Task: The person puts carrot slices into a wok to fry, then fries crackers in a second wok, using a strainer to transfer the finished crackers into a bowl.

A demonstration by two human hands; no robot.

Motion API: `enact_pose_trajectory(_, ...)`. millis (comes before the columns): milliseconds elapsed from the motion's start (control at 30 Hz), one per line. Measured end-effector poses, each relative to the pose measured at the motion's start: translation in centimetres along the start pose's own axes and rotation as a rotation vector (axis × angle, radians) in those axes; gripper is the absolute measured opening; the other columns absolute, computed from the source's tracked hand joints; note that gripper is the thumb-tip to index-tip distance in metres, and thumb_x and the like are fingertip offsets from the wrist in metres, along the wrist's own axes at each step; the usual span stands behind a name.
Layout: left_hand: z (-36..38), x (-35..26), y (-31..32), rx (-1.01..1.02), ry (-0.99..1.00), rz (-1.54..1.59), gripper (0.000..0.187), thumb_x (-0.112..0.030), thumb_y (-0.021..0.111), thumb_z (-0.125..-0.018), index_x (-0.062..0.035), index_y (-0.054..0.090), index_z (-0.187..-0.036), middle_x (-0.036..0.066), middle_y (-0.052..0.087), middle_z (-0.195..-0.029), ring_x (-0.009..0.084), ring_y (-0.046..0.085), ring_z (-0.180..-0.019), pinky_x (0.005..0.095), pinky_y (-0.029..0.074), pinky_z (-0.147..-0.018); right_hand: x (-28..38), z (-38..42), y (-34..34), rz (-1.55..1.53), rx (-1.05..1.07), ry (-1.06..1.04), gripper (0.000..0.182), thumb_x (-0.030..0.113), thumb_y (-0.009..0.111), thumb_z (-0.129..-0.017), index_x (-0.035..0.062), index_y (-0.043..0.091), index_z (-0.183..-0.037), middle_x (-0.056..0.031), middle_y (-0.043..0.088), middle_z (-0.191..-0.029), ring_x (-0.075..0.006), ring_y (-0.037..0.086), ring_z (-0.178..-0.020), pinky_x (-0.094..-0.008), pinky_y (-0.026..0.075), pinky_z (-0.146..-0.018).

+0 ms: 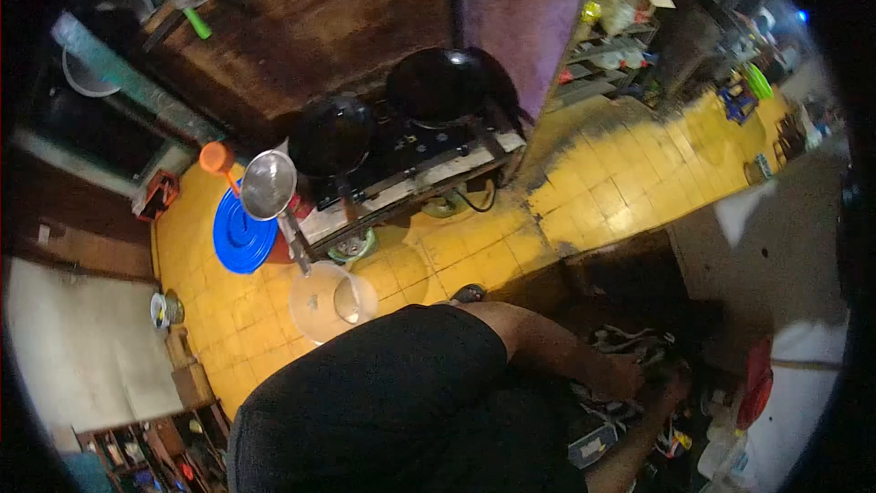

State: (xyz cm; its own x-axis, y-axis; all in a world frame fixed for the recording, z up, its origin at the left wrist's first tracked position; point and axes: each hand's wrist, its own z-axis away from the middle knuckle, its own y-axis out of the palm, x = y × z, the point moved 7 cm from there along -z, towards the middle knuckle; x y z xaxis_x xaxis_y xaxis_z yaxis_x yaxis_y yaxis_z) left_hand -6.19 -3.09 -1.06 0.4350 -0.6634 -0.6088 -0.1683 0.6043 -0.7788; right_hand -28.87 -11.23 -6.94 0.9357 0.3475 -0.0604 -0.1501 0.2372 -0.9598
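Both my arms stretch out to the lower right, into a dark, cluttered spot beside the wall. My left hand is down among a tangle of pale, strip-like items. Close by it is my right hand, reaching in from below. Shadow hides the fingers of both hands, so whether they grip anything does not show. A small box with a pale label lies under my arms. Near my right forearm sits a colourful packet, and a red item is farther right.
Two dark woks stand on a stove. A metal strainer and an orange dipper are by a blue lid. A clear plastic tub rests on the yellow tiled floor.
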Motion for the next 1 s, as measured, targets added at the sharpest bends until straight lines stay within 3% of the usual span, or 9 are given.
enact_pose_trajectory(167,10.2,5.0,-4.1,-0.392,0.293,0.031,0.035,-0.014,0.058,-0.080,-0.0043,0.055,-0.113,0.013,0.056,-0.106,0.0308,0.051,-0.104,0.0434,0.043,-0.088,10.0,-3.0,-4.9,-0.382,-0.691,-0.202,0.039,0.034,0.042,-0.091,0.0018,0.062,-0.101,-0.0183,0.061,-0.092,-0.0314,0.058,-0.084,-0.0417,0.045,-0.073)
enact_pose_trajectory(300,19.6,12.3,-1.5,-0.570,-0.273,0.254,0.043,-0.008,0.060,-0.075,-0.0062,0.052,-0.116,0.015,0.055,-0.106,0.0309,0.052,-0.104,0.0422,0.041,-0.091,8.2,-6.9,-5.9,-0.372,-0.153,0.080,0.042,0.037,0.045,-0.089,-0.0003,0.062,-0.098,-0.0188,0.061,-0.093,-0.0313,0.058,-0.084,-0.0418,0.044,-0.072)
enact_pose_trajectory(367,31.2,11.9,-0.4,-1.021,-0.404,0.561,0.032,-0.011,0.058,-0.079,-0.0053,0.054,-0.111,0.014,0.057,-0.104,0.0268,0.054,-0.103,0.0369,0.045,-0.085,7.1,-7.0,-2.8,-0.346,0.229,0.307,0.044,0.039,0.047,-0.088,-0.0018,0.062,-0.097,-0.0191,0.062,-0.093,-0.0311,0.058,-0.084,-0.0419,0.043,-0.071)
enact_pose_trajectory(500,50.5,10.9,13.3,-1.502,-1.313,0.621,0.019,-0.009,0.058,-0.083,-0.0036,0.057,-0.101,0.008,0.060,-0.094,0.0110,0.055,-0.078,0.0270,0.047,-0.069,6.6,-7.5,-1.5,-0.319,0.033,0.229,0.048,0.042,0.051,-0.086,-0.0038,0.062,-0.092,-0.0160,0.062,-0.082,-0.0287,0.056,-0.071,-0.0408,0.043,-0.067)
enact_pose_trajectory(533,55.0,11.7,19.6,-1.951,-1.211,0.755,0.018,-0.013,0.060,-0.083,-0.0017,0.056,-0.096,0.007,0.059,-0.087,0.0123,0.054,-0.077,0.0270,0.046,-0.069,7.7,-7.2,-2.5,-0.221,0.086,0.217,0.048,0.042,0.051,-0.086,-0.0048,0.062,-0.089,-0.0156,0.061,-0.078,-0.0288,0.056,-0.068,-0.0410,0.043,-0.066)
enact_pose_trajectory(600,62.0,9.7,24.9,-1.941,-1.585,0.723,0.031,-0.022,0.066,-0.080,-0.0010,0.050,-0.096,0.005,0.052,-0.080,0.0133,0.051,-0.074,0.0280,0.044,-0.066,9.5,-6.3,-3.7,-0.110,0.131,0.195,0.048,0.041,0.051,-0.086,-0.0057,0.062,-0.086,-0.0151,0.061,-0.074,-0.0289,0.055,-0.065,-0.0412,0.043,-0.065)
enact_pose_trajectory(733,66.7,8.3,22.7,-2.459,-1.478,0.682,0.043,-0.027,0.071,-0.073,-0.0028,0.045,-0.098,0.004,0.051,-0.075,0.0140,0.048,-0.059,0.0311,0.041,-0.051,16.0,-3.1,-8.6,-0.273,-0.063,0.067,0.054,0.043,0.045,-0.088,-0.0062,0.062,-0.077,-0.0209,0.061,-0.070,-0.0307,0.061,-0.066,-0.0407,0.044,-0.061)
enact_pose_trajectory(867,69.1,14.1,26.1,-2.289,-1.859,1.070,0.054,-0.038,0.073,-0.069,-0.0090,0.044,-0.104,0.006,0.051,-0.090,0.0179,0.050,-0.075,0.0343,0.043,-0.053,19.3,-1.1,-11.2,-0.270,-0.136,0.157,0.055,0.048,0.049,-0.084,-0.0058,0.062,-0.079,-0.0194,0.060,-0.068,-0.0305,0.062,-0.069,-0.0413,0.045,-0.064)
enact_pose_trajectory(1000,71.8,18.3,27.6,-2.195,-1.809,1.124,0.034,-0.027,0.074,-0.071,-0.0089,0.051,-0.088,0.003,0.052,-0.071,0.0152,0.048,-0.058,0.0329,0.039,-0.045,19.0,-2.0,-8.3,-0.560,-0.174,0.257,0.058,0.051,0.051,-0.082,-0.0061,0.062,-0.083,-0.0174,0.060,-0.070,-0.0279,0.060,-0.070,-0.0396,0.044,-0.066)
